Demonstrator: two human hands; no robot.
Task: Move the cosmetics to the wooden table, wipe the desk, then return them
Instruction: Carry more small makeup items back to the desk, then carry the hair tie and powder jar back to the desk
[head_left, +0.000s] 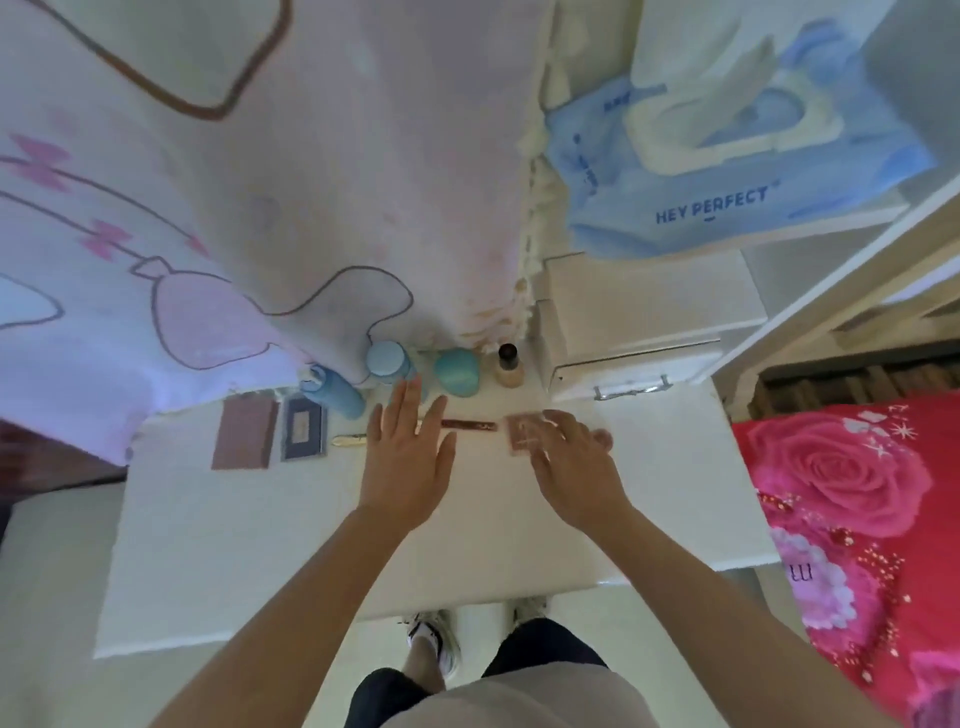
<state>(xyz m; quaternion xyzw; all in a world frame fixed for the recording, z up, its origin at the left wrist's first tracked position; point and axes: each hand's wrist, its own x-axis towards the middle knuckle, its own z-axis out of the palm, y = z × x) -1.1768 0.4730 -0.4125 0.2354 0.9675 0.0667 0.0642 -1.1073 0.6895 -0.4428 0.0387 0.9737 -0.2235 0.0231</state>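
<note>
Just ahead of the left hand (410, 452), whose fingers were straight, spread and holding nothing, stood a row of upright containers. A hasty reach there could probably have toppled the light blue bottle (387, 361) or the teal jar (457, 371) against their neighbours. Between the two hands lay a reddish stick (470, 425), slim enough that a brush might have sent it rolling across the white table (208, 561). The right hand (571, 462) hovered with its fingers over a pink compact (519, 436). Blur hid whether it touched or gripped the compact, and a loose pinch could have let it slip.

Well to the left of the left hand lay a brown palette (243, 434), with a dark blue palette (304, 428) just beside it and a gold stick (347, 440) just left of that hand. A blue bottle (332, 395) stood beyond these. Past the gap between the hands stood a small dark-capped bottle (508, 366). Ahead and right of the right hand sat a white box (634, 332) with a metal handle.
</note>
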